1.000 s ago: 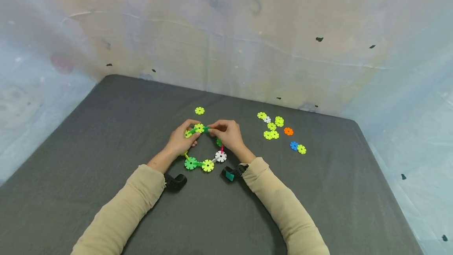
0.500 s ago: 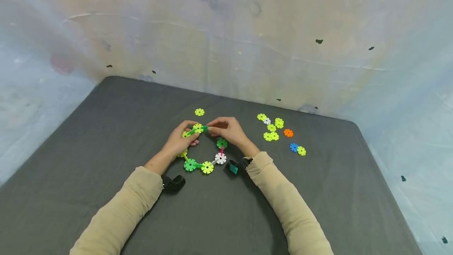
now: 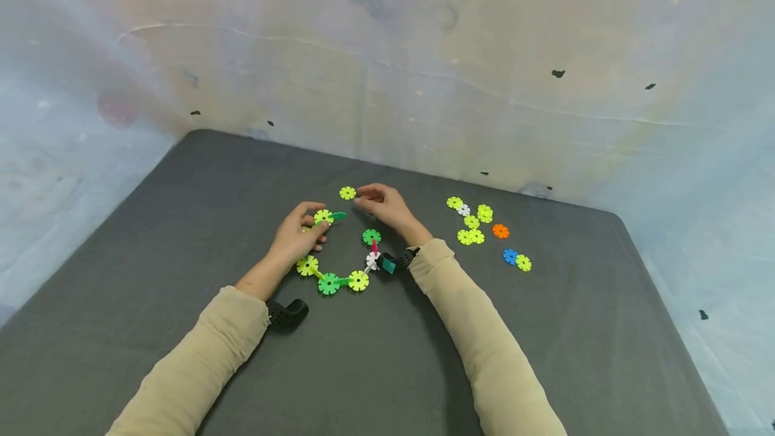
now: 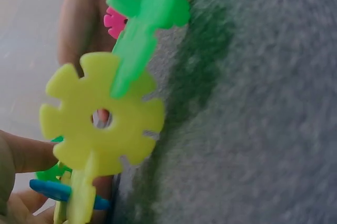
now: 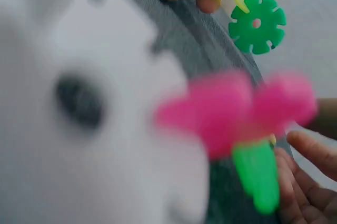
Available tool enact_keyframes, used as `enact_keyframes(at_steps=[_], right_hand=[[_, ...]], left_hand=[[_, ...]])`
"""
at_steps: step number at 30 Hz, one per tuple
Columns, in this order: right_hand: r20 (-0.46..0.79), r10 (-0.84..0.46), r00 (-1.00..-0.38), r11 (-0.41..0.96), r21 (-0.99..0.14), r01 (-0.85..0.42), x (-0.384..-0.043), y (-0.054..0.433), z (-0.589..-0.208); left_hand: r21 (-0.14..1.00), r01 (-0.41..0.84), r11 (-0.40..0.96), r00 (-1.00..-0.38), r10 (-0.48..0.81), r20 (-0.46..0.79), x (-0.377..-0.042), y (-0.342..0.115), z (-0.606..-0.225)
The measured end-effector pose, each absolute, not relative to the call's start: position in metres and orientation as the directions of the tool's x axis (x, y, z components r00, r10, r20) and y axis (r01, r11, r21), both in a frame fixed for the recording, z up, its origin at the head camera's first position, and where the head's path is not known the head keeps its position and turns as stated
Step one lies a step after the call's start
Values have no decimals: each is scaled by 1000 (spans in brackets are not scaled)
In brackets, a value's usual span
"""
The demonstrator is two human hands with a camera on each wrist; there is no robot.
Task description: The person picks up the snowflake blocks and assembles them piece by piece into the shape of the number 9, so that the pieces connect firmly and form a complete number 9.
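My left hand point(image 3: 294, 235) pinches the far left end of a curved chain of slotted snowflake discs, by a yellow disc point(image 3: 323, 219) with a green disc point(image 3: 338, 216) slotted upright into it. In the left wrist view that yellow disc point(image 4: 68, 111) looms large, and a blue disc point(image 4: 51, 190) shows near the fingers. The chain runs round to a white disc point(image 3: 372, 260), a pink disc and a green end disc point(image 3: 372, 237). My right hand point(image 3: 389, 207) hovers beyond that end, fingers loosely bent, fingertips beside a loose yellow disc point(image 3: 348, 193); no disc shows between them.
To the right lie several loose yellow discs point(image 3: 471, 222), a white disc point(image 3: 463, 210), an orange disc point(image 3: 500, 231) and a blue disc point(image 3: 510, 256) against a yellow one. A dark grey cloth covers the table point(image 3: 375, 362). Pale sheeting point(image 3: 412, 73) hangs behind it.
My right hand has let go of the green disc at the chain's left end and moved away toward the loose yellow disc. My left hand, holding the chain, has shifted slightly left.
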State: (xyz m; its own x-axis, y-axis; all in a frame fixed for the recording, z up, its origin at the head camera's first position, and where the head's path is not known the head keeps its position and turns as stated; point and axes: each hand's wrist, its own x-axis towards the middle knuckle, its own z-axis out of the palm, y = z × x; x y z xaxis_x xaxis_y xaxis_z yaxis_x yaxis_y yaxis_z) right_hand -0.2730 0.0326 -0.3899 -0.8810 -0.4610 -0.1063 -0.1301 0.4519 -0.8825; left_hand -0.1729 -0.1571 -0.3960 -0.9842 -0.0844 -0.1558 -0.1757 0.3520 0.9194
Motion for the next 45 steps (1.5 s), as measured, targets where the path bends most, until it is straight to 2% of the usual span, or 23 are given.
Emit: enact_keyframes(at_steps=[17, 22, 32, 45], right_hand=[[-121, -357, -926, 711, -679, -185, -285, 6, -386], [-123, -351, -928, 750, -631, -200, -284, 2, -385], [-135, -319, -938, 727, -670, -151, -283, 5, -388], [-95, -294, -951, 619, -777, -113, -276, 20, -393]], left_hand=[[901, -181, 393, -981, -138, -137, -175, -166, -392], [898, -188, 399, -979, -146, -140, -173, -166, -392], [896, -205, 395, -976, -154, -156, -173, -164, -394], [905, -197, 377, -978, -138, -156, -174, -157, -395]])
